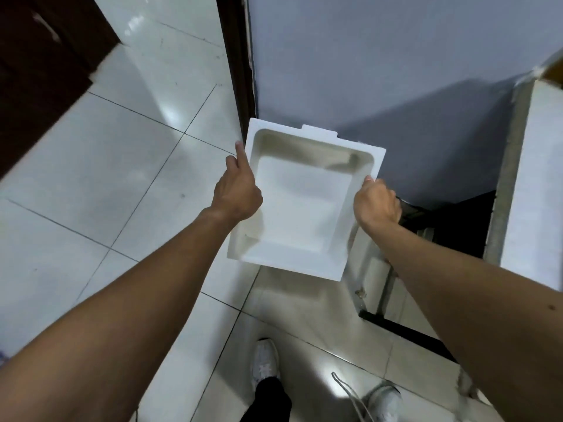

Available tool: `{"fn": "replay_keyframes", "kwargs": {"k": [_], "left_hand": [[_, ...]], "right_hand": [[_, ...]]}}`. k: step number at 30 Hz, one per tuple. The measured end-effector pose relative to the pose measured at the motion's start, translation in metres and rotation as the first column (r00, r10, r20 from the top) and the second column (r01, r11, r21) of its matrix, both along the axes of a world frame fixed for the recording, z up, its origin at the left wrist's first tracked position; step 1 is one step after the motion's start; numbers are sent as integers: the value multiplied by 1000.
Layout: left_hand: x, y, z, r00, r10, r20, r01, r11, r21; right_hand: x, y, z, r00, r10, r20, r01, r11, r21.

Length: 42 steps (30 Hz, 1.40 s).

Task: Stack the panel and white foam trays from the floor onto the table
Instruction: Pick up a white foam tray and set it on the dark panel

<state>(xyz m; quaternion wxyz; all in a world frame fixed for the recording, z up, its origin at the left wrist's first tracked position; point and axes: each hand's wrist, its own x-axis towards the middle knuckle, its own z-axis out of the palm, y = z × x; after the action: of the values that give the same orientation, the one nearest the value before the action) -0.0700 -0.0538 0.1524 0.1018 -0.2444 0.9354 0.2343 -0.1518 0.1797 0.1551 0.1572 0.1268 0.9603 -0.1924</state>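
A white foam tray [301,205] with a deep rectangular hollow hangs in the air in front of me, above the tiled floor. My left hand [237,190] grips its left rim, the forefinger stretched along the edge. My right hand [377,202] is closed on the right rim. The tray's open side faces up toward me, tilted slightly. No panel and no table top can be clearly made out in the head view.
A grey-blue wall [365,56] rises straight ahead with a dark door frame [237,56] at its left. A white foam block [536,178] stands at the right over a dark metal frame [426,214]. Dark cabinet [45,56] at upper left. My shoes [265,360] stand on the tiles.
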Motion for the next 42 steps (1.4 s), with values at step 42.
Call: {"fn": "replay_keyframes", "kwargs": {"k": [42], "left_hand": [[68,261,421,812,132,-568,29,964,265]], "right_hand": [[75,284,433,929,-219,-300,99,925,-368]]}}
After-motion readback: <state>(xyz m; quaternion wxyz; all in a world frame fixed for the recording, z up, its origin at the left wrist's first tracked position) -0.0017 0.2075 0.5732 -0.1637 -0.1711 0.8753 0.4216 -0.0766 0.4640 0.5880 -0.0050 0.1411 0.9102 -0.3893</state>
